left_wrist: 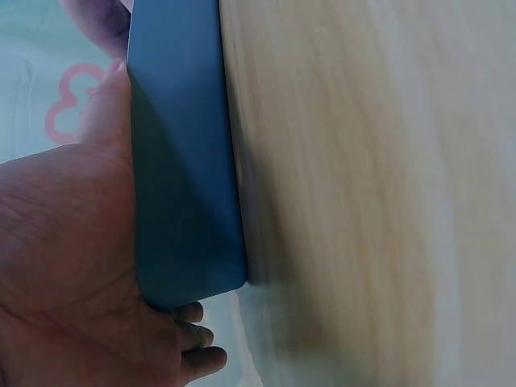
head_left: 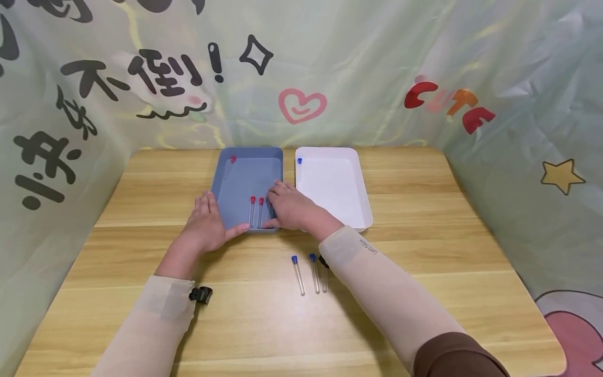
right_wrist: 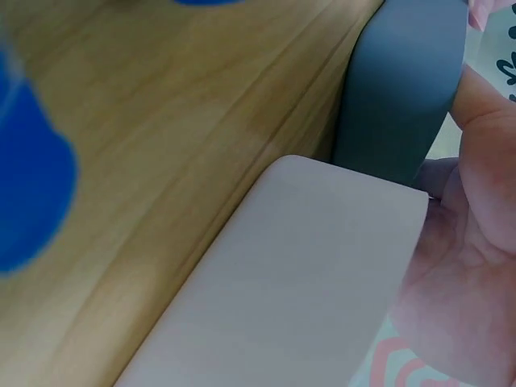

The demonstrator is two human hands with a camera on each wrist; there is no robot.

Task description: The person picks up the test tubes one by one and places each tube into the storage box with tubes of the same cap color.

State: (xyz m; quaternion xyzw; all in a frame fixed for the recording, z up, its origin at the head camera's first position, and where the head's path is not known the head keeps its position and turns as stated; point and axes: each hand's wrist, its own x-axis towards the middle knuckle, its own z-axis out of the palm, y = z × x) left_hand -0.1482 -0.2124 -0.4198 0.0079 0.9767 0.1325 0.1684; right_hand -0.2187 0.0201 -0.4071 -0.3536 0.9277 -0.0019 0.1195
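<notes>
My left hand [head_left: 204, 225] lies against the front left corner of a blue-grey tray [head_left: 252, 153], its fingers straight along the side and its thumb on the front rim. At the opposite front corner, my right hand [head_left: 292, 207] rests on the rim, thumb in front and fingers over the right side; its fingertips are partly hidden. In the right wrist view its palm [right_wrist: 459, 298] faces the tray corner, and no tube shows in it. Two red-capped tubes [head_left: 252, 212] lie side by side near the tray's front. Another red-capped tube [head_left: 233, 159] is at the back left.
A white tray [head_left: 366, 207] stands right of the blue-grey one, with a blue-capped tube [head_left: 300, 161] at its back left. On the wooden table [head_left: 249, 314] in front lie several tubes [head_left: 298, 275], some with blue caps; one cap is hidden by my right wrist. Printed curtains surround the table.
</notes>
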